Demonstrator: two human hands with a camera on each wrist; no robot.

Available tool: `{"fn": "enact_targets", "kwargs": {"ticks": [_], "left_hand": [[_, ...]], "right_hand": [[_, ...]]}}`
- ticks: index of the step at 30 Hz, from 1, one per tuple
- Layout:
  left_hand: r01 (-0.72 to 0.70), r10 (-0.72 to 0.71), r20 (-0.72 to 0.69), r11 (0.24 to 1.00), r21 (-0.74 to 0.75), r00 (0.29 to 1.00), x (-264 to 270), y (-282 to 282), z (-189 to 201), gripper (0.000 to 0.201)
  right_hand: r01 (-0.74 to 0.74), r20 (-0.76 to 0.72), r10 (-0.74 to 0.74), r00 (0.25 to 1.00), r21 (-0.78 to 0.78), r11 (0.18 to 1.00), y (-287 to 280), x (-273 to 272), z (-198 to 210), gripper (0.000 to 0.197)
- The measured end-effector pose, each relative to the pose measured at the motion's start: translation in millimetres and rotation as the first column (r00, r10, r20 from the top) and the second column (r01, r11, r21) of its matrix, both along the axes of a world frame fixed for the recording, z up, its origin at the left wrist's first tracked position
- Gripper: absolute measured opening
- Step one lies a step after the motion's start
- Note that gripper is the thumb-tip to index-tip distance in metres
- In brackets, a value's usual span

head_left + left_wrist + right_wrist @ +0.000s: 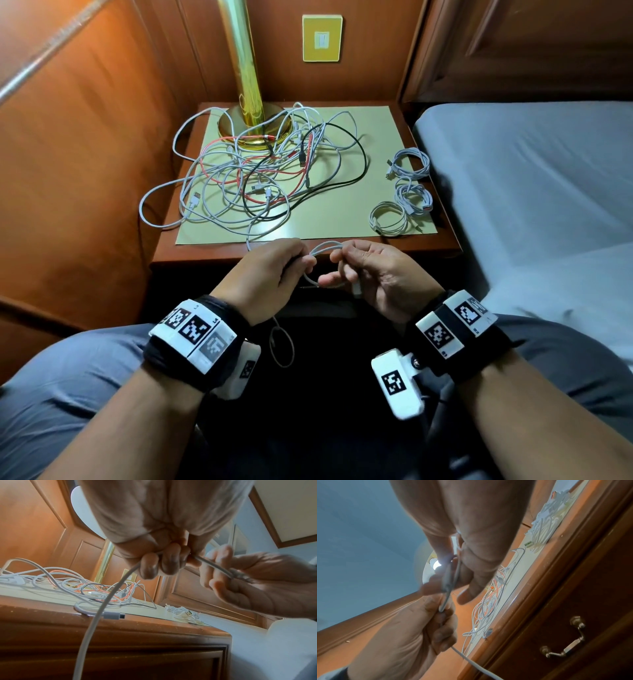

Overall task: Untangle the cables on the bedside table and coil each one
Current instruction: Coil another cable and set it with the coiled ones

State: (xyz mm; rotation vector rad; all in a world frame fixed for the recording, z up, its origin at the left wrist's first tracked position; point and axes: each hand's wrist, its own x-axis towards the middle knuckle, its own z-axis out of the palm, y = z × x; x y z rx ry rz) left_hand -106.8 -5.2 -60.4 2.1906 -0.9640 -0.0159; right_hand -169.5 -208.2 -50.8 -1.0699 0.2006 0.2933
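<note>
A tangle of white, red and black cables [267,171] lies on the bedside table [442,240], partly wrapped round the lamp base. Three coiled white cables [409,164] sit in a row at the table's right side. In front of the table's near edge, my left hand [301,263] grips a white cable [325,247] in curled fingers. My right hand [337,270] pinches a small loop of the same cable, with a plug end by its palm. In the left wrist view the cable [106,601] runs down from my fist [159,563]. Its slack hangs in a loop [282,346] over my lap.
A brass lamp [251,113] stands at the back of a cream mat [325,219]. A bed with a grey sheet [531,171] borders the table on the right, orange upholstery on the left. The drawer front has a metal handle [565,642]. A yellow wall switch [322,38] is behind.
</note>
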Motion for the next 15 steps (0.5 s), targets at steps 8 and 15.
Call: {"fn": "enact_targets", "kwargs": {"ticks": [8, 15], "left_hand": [[-0.036, 0.041, 0.102, 0.998, -0.055, 0.994, -1.2, -1.4, 0.8, 0.021], [0.011, -0.004, 0.144, 0.999, -0.049, 0.989, -0.9, -0.7, 2.6, 0.021]], "right_hand": [[0.012, 0.083, 0.007, 0.997, -0.228, 0.974, 6.0, 1.9, -0.6, 0.029], [-0.133, -0.027, 0.130, 0.991, -0.124, 0.983, 1.4, -0.4, 8.1, 0.028]]}}
